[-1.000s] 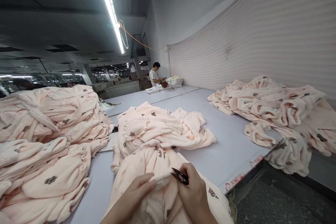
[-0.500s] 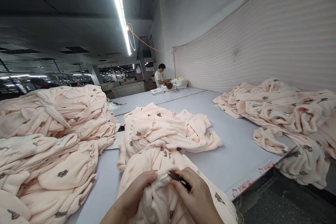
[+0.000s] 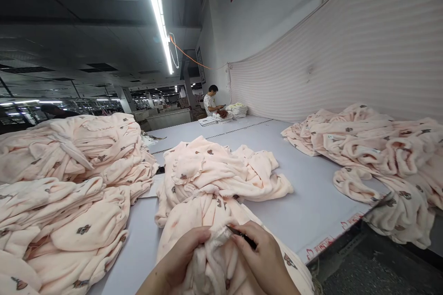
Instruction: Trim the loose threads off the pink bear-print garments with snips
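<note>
A pale pink fleece garment (image 3: 197,212) with small brown printed motifs lies bunched on the table in front of me. My left hand (image 3: 185,253) is closed on a gathered edge of it, thumb on top. Dark thread snips (image 3: 245,238) sit in my right hand (image 3: 261,251), their tip pointing left at the pinched edge. The fingers of my right hand curl round the snips and lie against the fabric. Whether the blades are apart I cannot make out.
Large heaps of the same pink fleece (image 3: 90,147) fill the left side. Another heap (image 3: 374,138) on the right hangs over the edge of the pale table (image 3: 287,214). At the far end a person (image 3: 210,101) stands beside stacked cloth (image 3: 237,110).
My right hand and the snips have shifted slightly to the right. The left hand keeps its hold on the fabric edge, moved a little right as well.
</note>
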The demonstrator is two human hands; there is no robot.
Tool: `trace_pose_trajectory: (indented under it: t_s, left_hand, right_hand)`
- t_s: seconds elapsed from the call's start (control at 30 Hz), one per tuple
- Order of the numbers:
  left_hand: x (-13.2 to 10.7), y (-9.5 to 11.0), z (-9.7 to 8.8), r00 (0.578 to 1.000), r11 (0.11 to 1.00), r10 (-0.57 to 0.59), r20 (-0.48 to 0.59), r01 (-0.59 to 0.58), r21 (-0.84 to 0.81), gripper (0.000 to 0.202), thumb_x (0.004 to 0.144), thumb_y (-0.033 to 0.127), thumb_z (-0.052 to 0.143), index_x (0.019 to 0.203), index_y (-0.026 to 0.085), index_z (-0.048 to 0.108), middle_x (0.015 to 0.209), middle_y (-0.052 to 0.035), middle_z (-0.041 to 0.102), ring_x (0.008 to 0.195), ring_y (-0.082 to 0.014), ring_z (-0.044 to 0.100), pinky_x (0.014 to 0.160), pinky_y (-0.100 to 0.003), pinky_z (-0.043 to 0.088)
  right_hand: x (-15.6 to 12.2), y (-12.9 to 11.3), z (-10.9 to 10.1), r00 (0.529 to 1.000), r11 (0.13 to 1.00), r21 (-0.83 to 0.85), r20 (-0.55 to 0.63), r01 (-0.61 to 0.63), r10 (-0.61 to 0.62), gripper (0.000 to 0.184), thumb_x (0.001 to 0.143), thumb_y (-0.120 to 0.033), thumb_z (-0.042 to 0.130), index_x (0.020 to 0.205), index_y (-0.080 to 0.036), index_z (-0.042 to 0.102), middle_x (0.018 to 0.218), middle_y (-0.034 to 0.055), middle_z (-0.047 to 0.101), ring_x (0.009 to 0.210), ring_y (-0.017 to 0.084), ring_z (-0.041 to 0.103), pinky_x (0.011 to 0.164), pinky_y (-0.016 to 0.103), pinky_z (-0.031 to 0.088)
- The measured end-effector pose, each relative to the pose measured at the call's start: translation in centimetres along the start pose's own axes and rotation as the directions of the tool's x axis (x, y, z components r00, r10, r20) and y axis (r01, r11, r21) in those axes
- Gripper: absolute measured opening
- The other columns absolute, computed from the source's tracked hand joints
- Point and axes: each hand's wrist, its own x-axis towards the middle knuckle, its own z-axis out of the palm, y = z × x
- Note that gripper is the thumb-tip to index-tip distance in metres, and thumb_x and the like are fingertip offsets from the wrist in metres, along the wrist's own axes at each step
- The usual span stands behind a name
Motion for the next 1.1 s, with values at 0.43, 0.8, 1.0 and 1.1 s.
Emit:
trace_pose_trajectory:
  t_s: [0.43,0.8,1.0,1.1]
  left_hand:
    - [0.5,0.4,0.8,0.998,0.987,-0.027,-0.05,0.034,0.157,0.02,0.076,0.029,0.055,0.074,0.014,0.068,0.078,-0.0048,0.067,0.082,-0.0209,0.056,0.078,-0.031,0.045]
    - [1.3,1.6,-0.3,0.889,0.813,0.423,-0.173,-0.288,0.506,0.048,0.087,0.054,0.035,0.113,0.021,0.06,0.094,-0.0044,0.067,0.085,-0.0231,0.058,0.077,-0.031,0.042]
    - [3.9,-1.1,5.0,0.938,0.498,0.325,0.116,-0.274,0.823,0.011,0.069,0.027,0.065,0.079,0.025,0.067,0.072,-0.0024,0.063,0.072,-0.0229,0.056,0.068,-0.031,0.034]
    - [3.5,0.9,3.9,0.93,0.427,0.356,0.09,-0.248,0.869,0.011,0.078,0.026,0.05,0.074,0.023,0.06,0.08,-0.0028,0.062,0.08,-0.0227,0.056,0.072,-0.03,0.036]
  right_hand:
    - [0.2,-1.9,0.0,0.991,0.924,-0.36,0.061,0.13,-0.116,0.022,0.083,-0.019,0.057,0.101,-0.026,0.066,0.099,0.0008,0.07,0.08,0.021,0.066,0.07,0.029,0.046]
    - [-2.2,5.0,-1.5,0.882,0.902,0.272,-0.245,-0.336,0.402,0.029,0.079,-0.05,0.057,0.08,-0.021,0.059,0.079,0.0024,0.064,0.075,0.02,0.058,0.068,0.027,0.045]
    - [-1.9,5.0,-0.2,0.879,0.831,0.476,-0.213,-0.289,0.427,0.029,0.081,-0.049,0.052,0.078,-0.021,0.055,0.07,0.0002,0.063,0.07,0.018,0.059,0.063,0.024,0.047]
    - [-2.6,5.4,-0.8,0.878,0.833,0.459,-0.197,-0.31,0.436,0.026,0.081,-0.046,0.054,0.081,-0.02,0.057,0.076,0.0016,0.067,0.077,0.019,0.062,0.071,0.025,0.046]
